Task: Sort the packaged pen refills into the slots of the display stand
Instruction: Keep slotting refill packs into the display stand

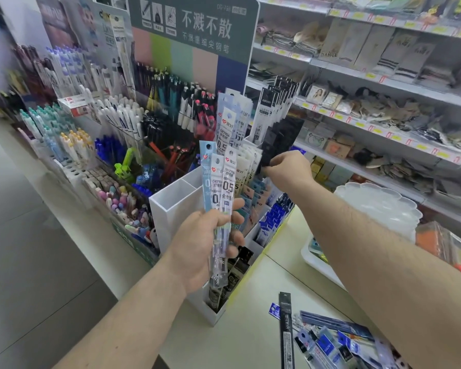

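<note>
The black refill packs (pixel 270 150) stand upright in a rear slot of the white display stand (pixel 171 209), their long axis near vertical and leaning a little away from the camera, and the right hand (pixel 286 169) is on them: its fingers curl down and pinch the near edge of that black bunch from the right side. So the move in hand looks like seating or straightening these packs, and it turns on keeping them vertical so that they slide down along the slot and do not catch the white packs just to their left. The left hand (pixel 210 243) is nearer the camera and lower, in front of the stand, gripping a small fan of pale 0.5 refill packs (pixel 218 187) by their lower ends; they point up and lean slightly right, their tops overlapping the stand's middle rows in view. Two front compartments at the stand's left corner look unfilled. More refills wait on the desk (pixel 250 339): a long black refill pack (pixel 287 331) lying lengthways toward the camera, and a loose heap of blue and clear packs (pixel 336 342) at lower right, under the right forearm. Pens fill the racks behind; shelves of goods run along the right.
</note>
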The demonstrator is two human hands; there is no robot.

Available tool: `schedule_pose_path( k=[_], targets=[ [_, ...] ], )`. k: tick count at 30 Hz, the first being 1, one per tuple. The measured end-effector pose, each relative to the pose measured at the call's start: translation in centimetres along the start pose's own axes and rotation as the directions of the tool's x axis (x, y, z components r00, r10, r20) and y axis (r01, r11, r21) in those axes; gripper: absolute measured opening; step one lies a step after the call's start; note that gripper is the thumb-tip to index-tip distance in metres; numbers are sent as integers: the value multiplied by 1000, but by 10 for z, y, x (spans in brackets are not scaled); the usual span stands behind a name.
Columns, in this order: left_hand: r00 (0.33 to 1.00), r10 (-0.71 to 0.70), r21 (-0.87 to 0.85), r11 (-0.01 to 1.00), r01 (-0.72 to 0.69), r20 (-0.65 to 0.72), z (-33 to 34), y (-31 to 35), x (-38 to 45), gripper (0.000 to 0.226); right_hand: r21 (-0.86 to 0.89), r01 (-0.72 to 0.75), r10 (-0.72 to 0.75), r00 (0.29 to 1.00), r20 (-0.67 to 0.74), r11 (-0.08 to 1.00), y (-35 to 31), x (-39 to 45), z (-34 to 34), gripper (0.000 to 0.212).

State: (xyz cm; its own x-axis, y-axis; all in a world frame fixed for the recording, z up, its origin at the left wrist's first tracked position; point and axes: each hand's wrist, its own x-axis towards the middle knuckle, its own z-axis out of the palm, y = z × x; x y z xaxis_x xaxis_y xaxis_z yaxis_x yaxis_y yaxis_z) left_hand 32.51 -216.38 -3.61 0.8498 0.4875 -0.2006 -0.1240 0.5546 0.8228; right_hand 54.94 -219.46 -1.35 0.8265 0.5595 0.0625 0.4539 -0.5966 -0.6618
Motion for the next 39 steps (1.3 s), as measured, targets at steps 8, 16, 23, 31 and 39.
schedule_pose_path(
  k=[8, 16, 23, 31, 39],
  targets=[
    [993, -31, -67, 997, 39, 114, 4, -3, -8, 33, 541, -33, 43, 999, -7, 840, -10, -67, -30, 24],
    [973, -63, 93, 995, 43, 222, 5, -13, -14, 32, 607, -48, -118, 966, 230, 793, -15, -129, -30, 9],
    [994, -34, 157, 987, 17, 107, -3, -15, -18, 40, 770, -62, -110, 979, 170, 635, 12, -137, -48, 22],
    [968, 187, 319, 939, -127, -166, -4, -18, -21, 48, 773, -5, -306, 917, 257, 635, 2, -160, -31, 12],
    [981, 192, 384, 907, -176, -4, -4, -11, -34, 39, 718, -85, -190, 937, 294, 691, -9, -166, -12, 9]
  ],
)
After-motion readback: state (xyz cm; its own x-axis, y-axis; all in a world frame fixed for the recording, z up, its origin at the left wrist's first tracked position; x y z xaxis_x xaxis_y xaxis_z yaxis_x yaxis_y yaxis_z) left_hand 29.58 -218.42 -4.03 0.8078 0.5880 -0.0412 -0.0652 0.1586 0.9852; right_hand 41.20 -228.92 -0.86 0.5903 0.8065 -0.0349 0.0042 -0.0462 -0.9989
